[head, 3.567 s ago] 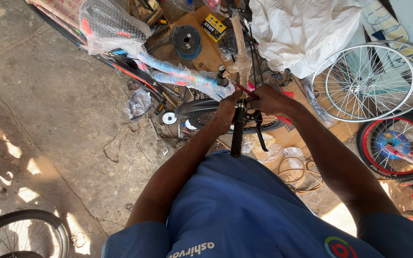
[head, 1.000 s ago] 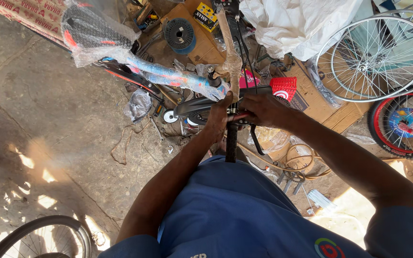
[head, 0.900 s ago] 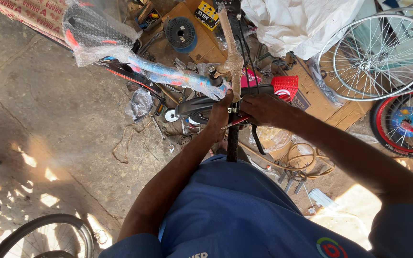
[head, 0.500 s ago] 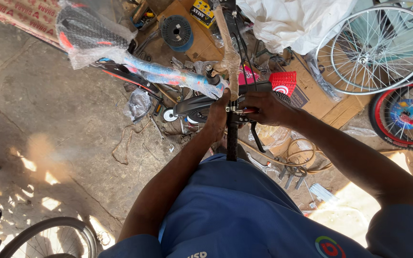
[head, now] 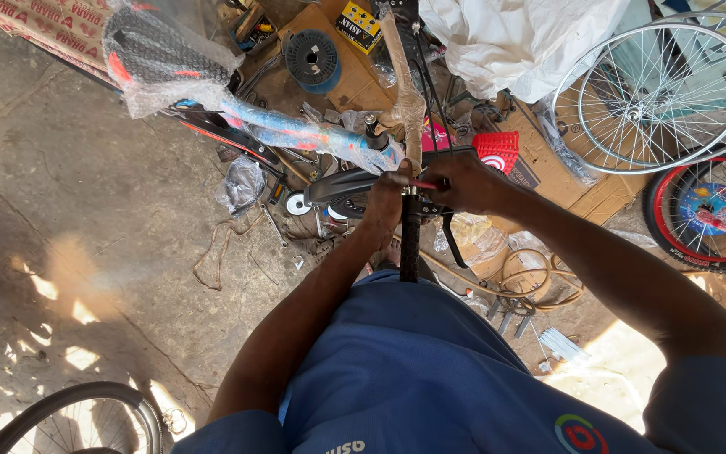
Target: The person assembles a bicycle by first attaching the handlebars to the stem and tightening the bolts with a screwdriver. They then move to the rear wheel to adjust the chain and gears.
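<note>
Below me stands a bicycle handlebar (head: 409, 244) with a black grip, its bar wrapped in brown paper farther up. My left hand (head: 386, 200) is closed around the bar near the brake lever clamp. Just right of it, my right hand (head: 462, 181) pinches a thin red-handled tool (head: 422, 183) against the same clamp. A black brake lever (head: 451, 240) hangs down below my right hand. The wrapped blue and red bike frame (head: 296, 134) runs off to the upper left, ending in a saddle (head: 157, 46) under clear plastic.
A bare spoked wheel (head: 653, 92) leans at the upper right above a red-rimmed tyred wheel (head: 707, 214). Cardboard (head: 548, 168), a white plastic sheet (head: 506, 42), a wire spool (head: 313, 59) and a red reflector (head: 497, 151) lie around. Another wheel (head: 77, 420) shows at bottom left.
My hands have stayed on the handlebar clamp throughout. My right hand has shifted slightly on the red-handled tool, and the view has drifted a little.
</note>
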